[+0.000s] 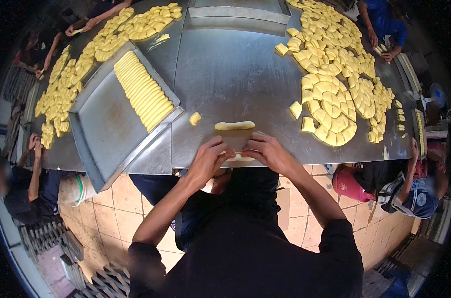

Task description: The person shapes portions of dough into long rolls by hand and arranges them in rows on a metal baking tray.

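Note:
At the near edge of the metal table [225, 64], my left hand [208, 158] and my right hand [271, 153] hold a pale yellow dough strip [238, 158] between them. The fingers of both hands are curled over its ends, which they partly hide. Just beyond my fingertips lies a finished-looking long dough roll [234, 126], apart from both hands. A small dough lump [195, 118] rests to its left. Farther left, a metal tray [104, 111] sits at a slant, with a row of dough rolls [143, 92] packed along its right side.
Cut dough pieces [330, 107] spread over the table's right side, and more dough [94, 54] covers the far left. Another metal tray [240, 21] stands at the far edge. Several co-workers handle dough around the table. A red tub [348, 184] is below at right.

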A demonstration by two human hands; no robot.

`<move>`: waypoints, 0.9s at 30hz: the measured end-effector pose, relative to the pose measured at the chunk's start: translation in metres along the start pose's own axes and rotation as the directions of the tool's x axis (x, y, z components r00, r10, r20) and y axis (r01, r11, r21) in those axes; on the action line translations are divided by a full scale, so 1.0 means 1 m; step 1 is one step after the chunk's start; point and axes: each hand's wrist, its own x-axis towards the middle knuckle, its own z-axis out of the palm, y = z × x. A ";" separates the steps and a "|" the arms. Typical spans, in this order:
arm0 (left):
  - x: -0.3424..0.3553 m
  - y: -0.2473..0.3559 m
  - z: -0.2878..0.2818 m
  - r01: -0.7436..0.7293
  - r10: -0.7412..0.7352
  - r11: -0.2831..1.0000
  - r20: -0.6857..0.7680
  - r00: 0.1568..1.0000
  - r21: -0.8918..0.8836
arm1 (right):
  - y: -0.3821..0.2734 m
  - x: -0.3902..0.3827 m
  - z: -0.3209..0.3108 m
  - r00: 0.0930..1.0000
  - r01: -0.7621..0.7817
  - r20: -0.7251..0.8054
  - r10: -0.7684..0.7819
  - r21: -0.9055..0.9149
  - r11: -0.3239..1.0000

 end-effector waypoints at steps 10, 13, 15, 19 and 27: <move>0.020 0.014 -0.014 0.202 -0.206 0.977 0.072 0.976 0.063 | 0.001 0.001 -0.001 0.979 -0.197 0.035 0.202 -0.112 0.974; 0.021 0.008 -0.012 0.118 -0.111 0.972 -0.045 0.993 0.203 | -0.005 0.003 -0.010 0.981 -0.101 -0.195 0.022 -0.407 0.908; 0.020 0.003 -0.016 0.109 -0.084 0.973 -0.125 0.989 0.202 | 0.004 -0.002 -0.010 0.973 -0.167 -0.213 0.085 -0.405 0.899; 0.006 -0.009 -0.009 0.108 -0.089 0.981 -0.124 0.988 0.161 | 0.019 -0.018 -0.004 0.983 -0.145 -0.147 0.112 -0.235 0.961; 0.011 0.003 -0.017 0.282 -0.298 0.921 -0.021 0.954 -0.269 | 0.004 -0.023 -0.006 0.964 -0.226 -0.146 0.221 -0.021 0.974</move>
